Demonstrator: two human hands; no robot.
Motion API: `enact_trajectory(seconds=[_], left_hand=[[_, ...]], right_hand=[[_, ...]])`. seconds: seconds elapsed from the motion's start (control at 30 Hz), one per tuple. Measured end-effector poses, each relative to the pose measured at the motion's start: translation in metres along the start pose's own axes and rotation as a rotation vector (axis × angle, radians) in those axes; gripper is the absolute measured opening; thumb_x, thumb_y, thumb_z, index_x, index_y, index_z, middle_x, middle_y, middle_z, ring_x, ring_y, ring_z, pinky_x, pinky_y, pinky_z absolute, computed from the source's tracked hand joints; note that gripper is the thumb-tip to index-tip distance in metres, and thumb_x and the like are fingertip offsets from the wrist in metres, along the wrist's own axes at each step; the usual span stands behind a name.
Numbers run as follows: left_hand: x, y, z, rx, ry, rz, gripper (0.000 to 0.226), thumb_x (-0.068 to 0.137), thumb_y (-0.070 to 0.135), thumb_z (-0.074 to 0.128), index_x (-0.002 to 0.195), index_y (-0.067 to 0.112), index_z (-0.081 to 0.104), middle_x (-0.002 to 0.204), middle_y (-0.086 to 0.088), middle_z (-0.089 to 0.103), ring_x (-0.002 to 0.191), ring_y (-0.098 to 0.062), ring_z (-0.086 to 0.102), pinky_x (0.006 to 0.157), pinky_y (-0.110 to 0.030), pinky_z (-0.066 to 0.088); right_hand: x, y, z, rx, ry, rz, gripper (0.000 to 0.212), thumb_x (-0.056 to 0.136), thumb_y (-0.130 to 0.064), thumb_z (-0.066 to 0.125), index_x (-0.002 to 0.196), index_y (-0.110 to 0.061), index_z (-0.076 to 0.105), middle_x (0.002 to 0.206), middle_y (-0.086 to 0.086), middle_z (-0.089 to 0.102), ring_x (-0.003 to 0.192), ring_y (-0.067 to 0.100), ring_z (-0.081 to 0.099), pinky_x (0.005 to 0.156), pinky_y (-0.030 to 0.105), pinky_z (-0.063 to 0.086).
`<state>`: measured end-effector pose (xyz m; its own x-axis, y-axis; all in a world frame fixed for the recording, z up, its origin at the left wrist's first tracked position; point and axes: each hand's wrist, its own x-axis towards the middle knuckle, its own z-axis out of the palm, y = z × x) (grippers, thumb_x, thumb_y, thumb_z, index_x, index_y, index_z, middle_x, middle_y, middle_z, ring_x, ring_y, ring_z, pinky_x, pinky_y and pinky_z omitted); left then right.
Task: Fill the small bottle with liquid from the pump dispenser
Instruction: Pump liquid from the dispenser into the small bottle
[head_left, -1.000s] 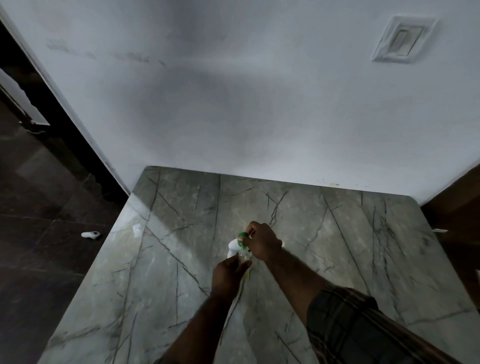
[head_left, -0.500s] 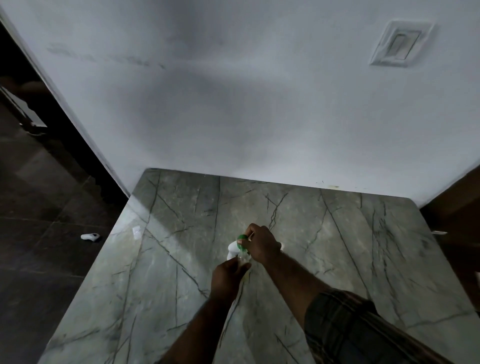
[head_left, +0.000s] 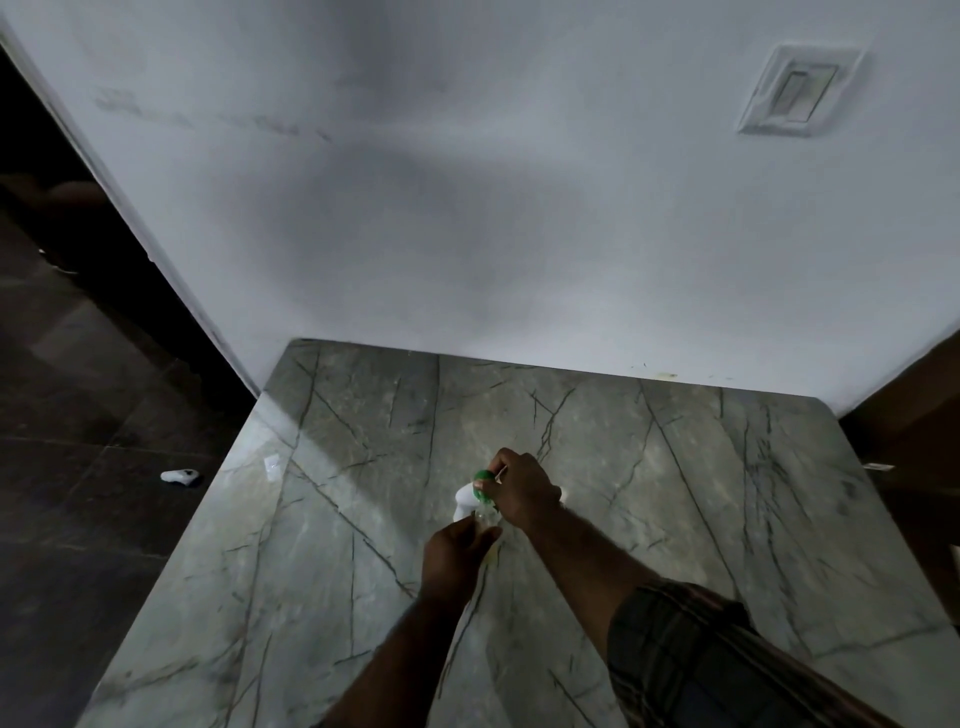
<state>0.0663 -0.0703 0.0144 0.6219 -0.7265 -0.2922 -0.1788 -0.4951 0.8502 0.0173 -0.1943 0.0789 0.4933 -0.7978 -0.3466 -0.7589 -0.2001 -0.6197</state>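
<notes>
Nothing has shifted much: both hands stay mid-desk (head_left: 675, 493). Right hand (head_left: 524, 488) wraps its grip over the pump dispenser (head_left: 480, 486). Left hand (head_left: 452, 558), just nearer than the dispenser, pinches the small bottle (head_left: 485, 517) touching its white spout.

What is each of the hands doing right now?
Left hand: closed around the small clear plastic bottle.
Right hand: closed on the white pump dispenser with green collar.

pump dispenser (head_left: 470, 493) body mostly hidden under right hand (head_left: 524, 493); small bottle (head_left: 485, 519) nearly all covered by left hand (head_left: 452, 561); liquid level unreadable; both forearms cut by bottom edge
</notes>
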Motion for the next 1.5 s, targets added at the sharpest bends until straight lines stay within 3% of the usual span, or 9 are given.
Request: enact_trajectory(seconds=[0.47,0.73,0.9,1.23,1.33,1.5], left_hand=[[-0.001,0.002,0.001,-0.001,0.027,-0.006,0.017,0.085,0.035,0.072,0.087,0.018,0.074,0.062,0.016,0.059,0.059,0.005,0.055,0.055,-0.009,0.038],[0.001,0.002,0.002,-0.011,0.018,-0.001,0.011,0.085,0.037,0.071,0.087,0.026,0.074,0.066,0.013,0.064,0.063,-0.002,0.06,0.063,-0.021,0.046],[-0.001,0.0,0.002,0.006,0.021,-0.004,0.015,0.086,0.037,0.071,0.084,0.022,0.074,0.065,0.011,0.063,0.062,-0.005,0.06,0.063,-0.023,0.046],[-0.003,0.004,0.002,-0.017,0.029,-0.01,0.017,0.085,0.037,0.071,0.083,0.021,0.075,0.066,0.009,0.066,0.064,-0.006,0.063,0.062,-0.022,0.048],[-0.004,0.005,0.002,-0.007,0.028,-0.001,0.015,0.086,0.035,0.071,0.083,0.02,0.073,0.064,0.011,0.064,0.061,-0.001,0.06,0.059,-0.014,0.043],[-0.003,0.002,0.002,0.002,0.018,-0.001,0.015,0.087,0.035,0.07,0.088,0.021,0.074,0.067,0.012,0.065,0.062,0.001,0.061,0.061,-0.012,0.043]], right_hand=[[0.005,0.003,0.0,0.005,-0.021,0.01,0.029,0.077,-0.04,0.075,0.071,-0.032,0.048,0.098,0.001,0.059,0.091,0.024,0.062,0.093,0.048,0.05],[0.013,0.005,0.002,0.002,-0.03,0.024,0.029,0.074,-0.043,0.075,0.07,-0.032,0.049,0.098,0.0,0.061,0.089,0.023,0.062,0.092,0.049,0.05],[0.005,0.003,0.001,-0.022,-0.022,0.01,0.023,0.08,-0.042,0.072,0.081,-0.031,0.052,0.1,0.001,0.057,0.094,0.023,0.06,0.093,0.049,0.049],[0.014,0.004,0.0,-0.014,-0.047,0.021,0.029,0.072,-0.045,0.074,0.069,-0.031,0.049,0.098,0.001,0.061,0.089,0.023,0.062,0.092,0.05,0.051],[0.015,0.004,0.003,-0.021,-0.045,0.029,0.028,0.074,-0.043,0.073,0.069,-0.03,0.049,0.097,0.001,0.062,0.088,0.023,0.062,0.091,0.05,0.051],[0.011,0.006,0.005,-0.013,-0.036,0.022,0.029,0.077,-0.042,0.073,0.07,-0.031,0.047,0.095,0.001,0.061,0.088,0.023,0.062,0.091,0.05,0.051]])
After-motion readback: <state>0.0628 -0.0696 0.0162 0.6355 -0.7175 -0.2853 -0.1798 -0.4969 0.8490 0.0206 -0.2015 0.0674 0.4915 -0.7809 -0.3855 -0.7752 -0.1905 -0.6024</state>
